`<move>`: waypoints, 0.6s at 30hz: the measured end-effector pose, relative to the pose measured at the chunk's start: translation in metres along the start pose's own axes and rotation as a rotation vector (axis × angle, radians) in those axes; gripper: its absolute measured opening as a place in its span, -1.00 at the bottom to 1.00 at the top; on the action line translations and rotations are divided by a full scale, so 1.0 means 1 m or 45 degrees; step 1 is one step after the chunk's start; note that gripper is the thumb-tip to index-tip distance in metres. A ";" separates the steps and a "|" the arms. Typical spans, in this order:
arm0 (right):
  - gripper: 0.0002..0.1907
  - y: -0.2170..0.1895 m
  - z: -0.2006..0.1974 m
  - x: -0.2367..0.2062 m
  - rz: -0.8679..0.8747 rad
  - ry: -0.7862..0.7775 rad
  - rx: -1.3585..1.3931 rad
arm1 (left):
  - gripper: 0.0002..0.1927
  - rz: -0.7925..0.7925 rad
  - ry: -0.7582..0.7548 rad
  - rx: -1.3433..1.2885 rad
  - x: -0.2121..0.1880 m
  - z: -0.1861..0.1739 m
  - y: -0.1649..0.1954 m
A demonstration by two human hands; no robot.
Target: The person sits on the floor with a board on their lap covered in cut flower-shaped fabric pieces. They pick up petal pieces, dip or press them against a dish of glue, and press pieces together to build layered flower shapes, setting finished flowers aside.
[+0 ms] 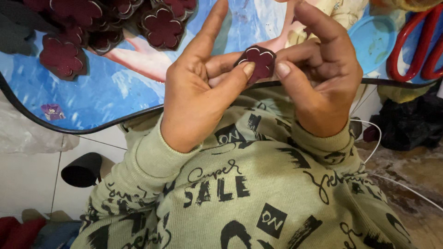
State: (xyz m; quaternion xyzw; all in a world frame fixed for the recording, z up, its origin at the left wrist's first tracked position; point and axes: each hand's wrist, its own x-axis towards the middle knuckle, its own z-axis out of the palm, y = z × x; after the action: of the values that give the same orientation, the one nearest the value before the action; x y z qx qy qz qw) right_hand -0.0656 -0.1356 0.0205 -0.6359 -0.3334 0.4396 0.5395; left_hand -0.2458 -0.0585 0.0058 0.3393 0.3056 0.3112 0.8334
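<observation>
Both hands meet over the near edge of a blue picture-printed table [101, 94]. Between them is a small dark-red flower-shaped fabric piece [259, 61] with a pale outline. My left hand [198, 87] pinches its left side between thumb and fingers, index finger pointing up. My right hand [318, 76] grips its right side with thumb and bent fingers. Sleeves of a pale green printed sweatshirt [258, 184] cover both forearms.
A heap of matching dark-red fabric flowers [101, 27] lies at the table's far left. A light blue lid [373, 41] and red scissor handles [417, 46] sit at the right. A black table leg foot [83, 169] stands on white floor tiles, with a white cord [392, 180] at the right.
</observation>
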 end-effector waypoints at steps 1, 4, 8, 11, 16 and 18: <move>-0.34 0.000 0.001 0.001 0.025 0.006 0.019 | -0.14 0.001 0.000 -0.002 0.000 0.000 0.000; -0.32 -0.002 0.003 0.004 0.038 0.003 0.034 | -0.11 0.009 -0.001 0.078 -0.001 -0.001 0.000; -0.30 -0.006 0.006 0.005 -0.033 -0.053 -0.039 | -0.12 0.020 -0.027 0.040 -0.002 -0.003 0.000; -0.30 -0.007 0.009 0.005 0.004 -0.002 -0.078 | -0.13 0.028 -0.037 0.041 -0.002 -0.003 0.001; -0.31 -0.008 0.012 0.006 0.014 0.037 -0.071 | -0.17 0.040 -0.026 0.106 -0.001 0.000 0.004; -0.31 -0.009 0.013 0.007 -0.002 0.023 -0.059 | -0.14 -0.046 0.054 0.091 -0.001 0.001 0.003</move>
State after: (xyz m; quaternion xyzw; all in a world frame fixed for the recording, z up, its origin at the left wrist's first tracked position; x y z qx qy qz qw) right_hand -0.0744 -0.1228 0.0273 -0.6520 -0.3392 0.4256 0.5279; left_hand -0.2468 -0.0577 0.0091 0.3567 0.3403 0.2919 0.8196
